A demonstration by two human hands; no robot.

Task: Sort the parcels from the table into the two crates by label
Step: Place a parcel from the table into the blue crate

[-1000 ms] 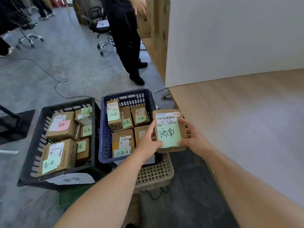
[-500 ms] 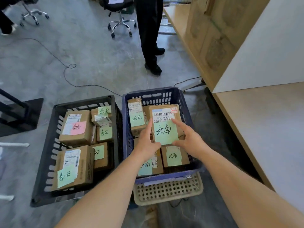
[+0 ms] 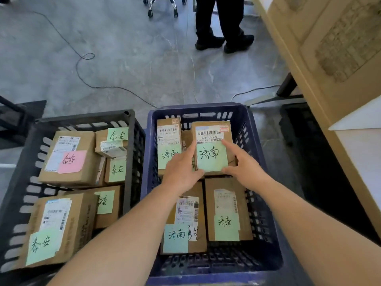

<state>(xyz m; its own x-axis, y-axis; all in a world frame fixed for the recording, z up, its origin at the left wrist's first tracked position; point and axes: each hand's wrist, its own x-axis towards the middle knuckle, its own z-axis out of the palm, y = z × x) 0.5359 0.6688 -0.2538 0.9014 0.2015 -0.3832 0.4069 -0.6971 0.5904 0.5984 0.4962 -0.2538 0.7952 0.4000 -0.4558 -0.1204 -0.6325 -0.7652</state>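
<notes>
A brown cardboard parcel (image 3: 213, 139) with a barcode label and a green handwritten note sits in the far part of the blue crate (image 3: 255, 141), on top of other parcels. My left hand (image 3: 181, 172) holds its near left corner with the thumb up along the left edge. My right hand (image 3: 246, 168) holds its near right corner, index finger lying on top. The blue crate holds several more parcels with matching green notes, such as one near parcel (image 3: 227, 211). The black crate (image 3: 82, 117) on the left holds several parcels with a different handwritten label.
The table edge (image 3: 362, 153) and a wooden panel (image 3: 309, 48) rise on the right. A person's legs (image 3: 222, 21) stand on the grey floor beyond the crates. A chair base (image 3: 162, 5) and a black cable (image 3: 86, 58) lie further off.
Both hands carried the parcel from beside the table leftward and down into the blue crate. The view tilted down and closer onto the crates.
</notes>
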